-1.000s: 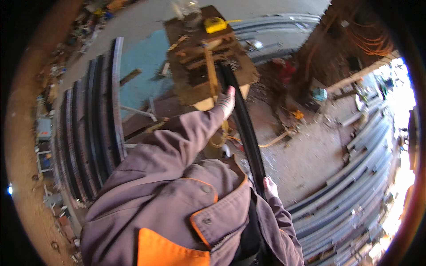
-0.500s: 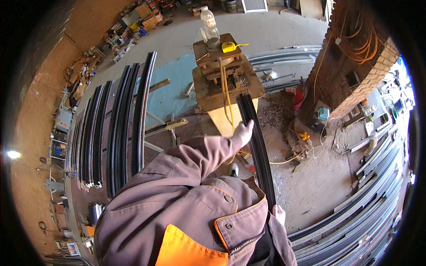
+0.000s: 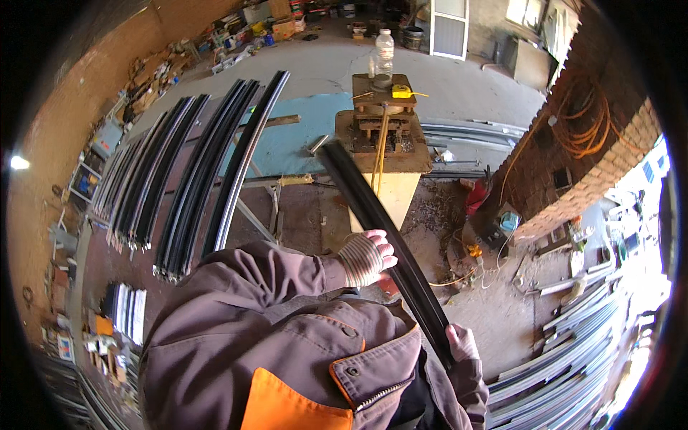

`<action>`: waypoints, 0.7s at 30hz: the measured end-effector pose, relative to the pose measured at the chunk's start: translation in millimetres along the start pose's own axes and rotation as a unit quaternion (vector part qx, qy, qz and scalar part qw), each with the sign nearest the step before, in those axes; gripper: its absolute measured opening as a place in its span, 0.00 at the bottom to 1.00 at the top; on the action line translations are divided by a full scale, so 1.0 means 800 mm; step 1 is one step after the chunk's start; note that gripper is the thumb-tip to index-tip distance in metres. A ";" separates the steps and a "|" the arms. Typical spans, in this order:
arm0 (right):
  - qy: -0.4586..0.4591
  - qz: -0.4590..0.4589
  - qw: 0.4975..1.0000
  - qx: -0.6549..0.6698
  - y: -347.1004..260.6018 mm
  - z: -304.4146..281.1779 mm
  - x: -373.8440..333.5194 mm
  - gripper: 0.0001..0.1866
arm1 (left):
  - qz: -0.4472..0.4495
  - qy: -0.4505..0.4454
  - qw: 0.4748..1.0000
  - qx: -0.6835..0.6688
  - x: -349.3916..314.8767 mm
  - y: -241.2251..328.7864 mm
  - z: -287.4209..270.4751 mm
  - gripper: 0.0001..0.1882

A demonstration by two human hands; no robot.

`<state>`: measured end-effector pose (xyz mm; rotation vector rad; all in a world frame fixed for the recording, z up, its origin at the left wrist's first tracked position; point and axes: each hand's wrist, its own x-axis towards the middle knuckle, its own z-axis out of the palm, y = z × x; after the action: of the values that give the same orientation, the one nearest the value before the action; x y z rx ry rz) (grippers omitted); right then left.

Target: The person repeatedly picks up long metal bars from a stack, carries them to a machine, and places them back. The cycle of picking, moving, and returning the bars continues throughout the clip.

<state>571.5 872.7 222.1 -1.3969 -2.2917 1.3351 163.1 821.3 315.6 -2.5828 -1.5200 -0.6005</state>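
The black profile point(image 3: 364, 204) has swung left since the earlier frame; its far end, then at the wooden stand point(image 3: 398, 202), now points past its left side. Left hand point(image 3: 365, 259) and right hand point(image 3: 462, 342) close on it, fingers curled.

Head-worn fisheye looks down and forward, jacket point(image 3: 287, 337) close, right edge probably overexposed

No text or number can be read.
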 end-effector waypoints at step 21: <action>0.193 -0.485 0.850 -0.073 -0.344 0.016 0.134 0.23 | -0.493 0.280 0.824 0.013 -0.181 -0.007 -0.257 0.16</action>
<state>327.5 900.6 386.9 -0.2955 -2.2671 0.5012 37.1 650.2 450.0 -1.1763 -2.4290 -1.2285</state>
